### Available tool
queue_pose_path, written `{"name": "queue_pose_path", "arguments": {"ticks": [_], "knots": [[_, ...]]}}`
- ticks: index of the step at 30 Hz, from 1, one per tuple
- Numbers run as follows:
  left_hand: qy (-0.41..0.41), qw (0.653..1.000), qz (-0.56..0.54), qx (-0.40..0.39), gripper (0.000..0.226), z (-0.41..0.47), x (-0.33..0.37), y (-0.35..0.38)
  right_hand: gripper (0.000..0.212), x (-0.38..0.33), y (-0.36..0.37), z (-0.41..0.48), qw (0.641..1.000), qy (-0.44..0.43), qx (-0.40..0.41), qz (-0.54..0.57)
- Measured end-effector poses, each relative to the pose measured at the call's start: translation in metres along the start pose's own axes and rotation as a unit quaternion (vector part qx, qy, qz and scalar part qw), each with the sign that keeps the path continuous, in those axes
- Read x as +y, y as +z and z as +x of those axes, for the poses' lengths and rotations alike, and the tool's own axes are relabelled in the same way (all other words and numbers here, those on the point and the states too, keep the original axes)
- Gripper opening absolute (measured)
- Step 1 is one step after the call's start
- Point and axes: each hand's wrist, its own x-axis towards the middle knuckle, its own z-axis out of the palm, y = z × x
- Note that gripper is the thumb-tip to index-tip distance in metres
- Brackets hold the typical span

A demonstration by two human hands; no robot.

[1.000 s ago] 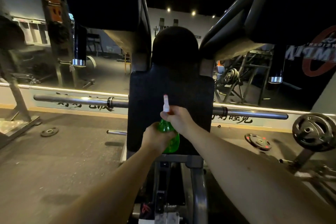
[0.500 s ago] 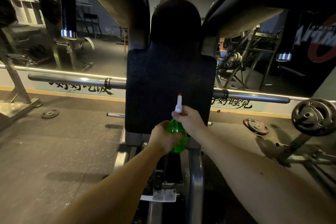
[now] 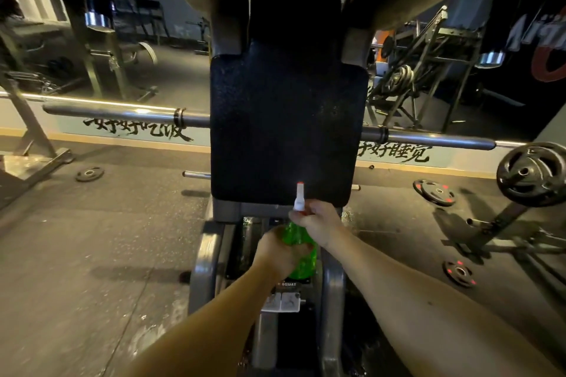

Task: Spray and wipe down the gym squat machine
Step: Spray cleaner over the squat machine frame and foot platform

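Bottle [image 3: 301, 257] gripped by left hand [image 3: 275, 251], right hand [image 3: 318, 220] atop.

spray bottle [image 3: 301, 249] was green, nozzle [image 3: 299, 196] white, red-tipped | back pad [image 3: 288, 125] was black, grainy | frame [image 3: 205, 257] was grey | weight plate [image 3: 435, 193] was black, red-marked | floor [image 3: 92, 239] was grey, flecked

The white word "SQUAT" stands on a black label [image 3: 288, 284] on the machine frame [image 3: 205, 254], just below the left hand [image 3: 275, 249]. On the pale wall band [image 3: 61, 131] beyond, black brush characters read "好好吃饭" left of that hand and "好好睡觉" right of the right hand [image 3: 318, 220].
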Motion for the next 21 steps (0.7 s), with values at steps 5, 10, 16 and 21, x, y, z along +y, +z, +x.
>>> {"name": "queue_pose_path", "arguments": {"ticks": [5, 10, 16, 21], "knots": [[-0.022, 0.995, -0.008, 0.101, 0.058, -0.017, -0.052, -0.042, 0.035, -0.013, 0.068, -0.004, 0.993, 0.006, -0.115, -0.008], [-0.037, 0.993, 0.008, 0.113, 0.065, -0.028, -0.089, -0.070, 0.024, -0.008, 0.110, -0.013, 0.991, 0.001, -0.130, 0.014], [-0.025, 0.998, 0.017, 0.047, 0.068, -0.039, -0.104, -0.034, 0.026, 0.035, 0.098, -0.043, 0.996, 0.041, -0.066, 0.048], [-0.023, 0.999, 0.027, -0.028, 0.064, -0.038, -0.116, 0.017, 0.020, 0.081, 0.068, -0.060, 0.997, 0.066, -0.025, 0.029]]}}
